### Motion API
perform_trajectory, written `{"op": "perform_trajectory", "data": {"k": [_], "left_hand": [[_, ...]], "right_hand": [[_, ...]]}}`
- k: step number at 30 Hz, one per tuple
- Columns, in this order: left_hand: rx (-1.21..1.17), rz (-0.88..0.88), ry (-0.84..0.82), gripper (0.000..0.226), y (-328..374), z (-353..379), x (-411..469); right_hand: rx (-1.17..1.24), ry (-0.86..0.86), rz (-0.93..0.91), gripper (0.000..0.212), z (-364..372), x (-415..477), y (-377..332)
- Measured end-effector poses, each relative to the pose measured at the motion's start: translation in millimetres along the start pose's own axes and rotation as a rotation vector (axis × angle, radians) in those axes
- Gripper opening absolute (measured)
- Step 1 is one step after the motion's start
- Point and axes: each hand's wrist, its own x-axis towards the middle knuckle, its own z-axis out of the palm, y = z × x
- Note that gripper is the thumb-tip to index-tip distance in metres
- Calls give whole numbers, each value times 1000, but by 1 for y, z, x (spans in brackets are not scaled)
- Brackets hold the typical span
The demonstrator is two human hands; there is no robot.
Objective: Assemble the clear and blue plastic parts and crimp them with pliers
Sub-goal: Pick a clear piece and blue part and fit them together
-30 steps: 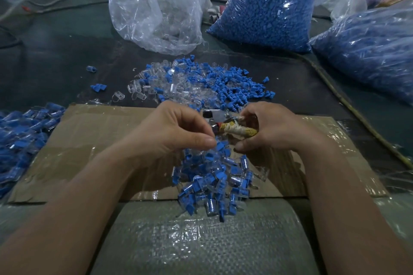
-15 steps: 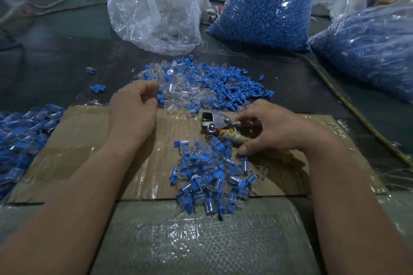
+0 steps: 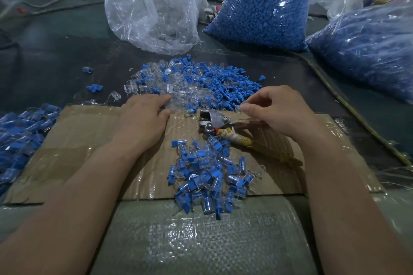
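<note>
A loose pile of clear and blue plastic parts (image 3: 201, 87) lies beyond the cardboard sheet (image 3: 89, 145). My left hand (image 3: 144, 118) reaches to the pile's near edge, its fingers stretched out onto clear pieces. My right hand (image 3: 277, 111) hovers at the pile's right edge, with thumb and forefinger pinching a small clear part (image 3: 240, 108). The pliers (image 3: 214, 121) lie on the cardboard between my hands; their handles are wrapped in yellow tape. A heap of assembled blue-and-clear pieces (image 3: 210, 174) sits at the cardboard's near edge.
A clear bag of clear parts (image 3: 154, 6) stands at the back, and a bag of blue parts (image 3: 261, 4) is to its right. Another blue bag (image 3: 368, 47) is at far right. More assembled pieces (image 3: 20, 138) are heaped at the left. A cord (image 3: 348, 105) runs along the right.
My left hand moved away from the pliers to the loose pile. The pliers went down onto the cardboard, and my right hand let go of them and picked up a clear part.
</note>
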Motion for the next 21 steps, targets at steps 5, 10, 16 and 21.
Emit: {"op": "perform_trajectory", "data": {"k": [5,10,16,21], "left_hand": [[-82,-11,62,37,4,-5,-4],[-167,16,123,23,5,-4,-5],[-258,3,202,19,7,-5,-6],[-1069,-232,14,13,17,-18,-19]], "right_hand": [[-2,7,22,15,1,0,0],[5,19,31,15,0,-1,1],[-9,28,1,12,1,-1,-1],[176,123,-202,9,9,-8,-18]]}}
